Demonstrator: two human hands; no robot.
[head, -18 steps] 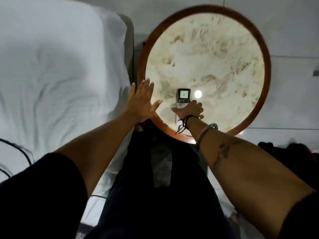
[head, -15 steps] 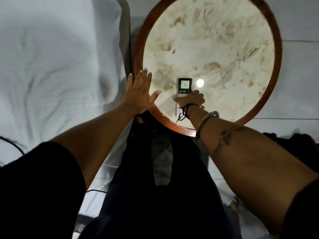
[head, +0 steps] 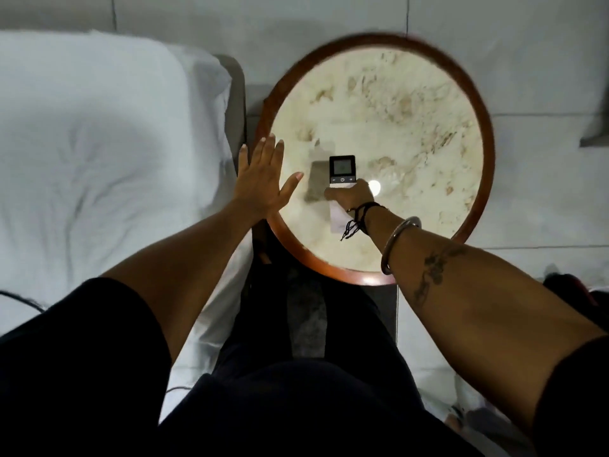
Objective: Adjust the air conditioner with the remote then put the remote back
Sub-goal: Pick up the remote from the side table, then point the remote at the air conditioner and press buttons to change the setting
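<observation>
Head view, looking straight down. Round cream marble-patterned counter with a reddish-brown wooden rim [head: 487, 150], white bed [head: 99, 143] just to its left.

Slim white remote with a black screen end [head: 342, 169] lies over the near-centre of the counter. Its long axis runs away from the person: screen end far, white tail end near, showing below the wrist. A shadow falls to its left, so it may be slightly off the surface; cannot tell whether it rests flat.

Right hand [head: 351, 197]: wrapped round the middle of the remote, fingers closed on it from the near side. Dark cord bracelet at the wrist, metal bangle further up the forearm.

Left hand [head: 265, 183]: flat, fingers spread wide, holding nothing. It hovers over the counter's left rim, beside the remote and apart from it.

Judgement: the right hand is the working hand and already has the thing; the left is only nearby. Whether this is the pick-up or the put-back cannot be read from this view. Either way the move runs along the remote's long axis, toward or away from the body, above a bare counter
</observation>
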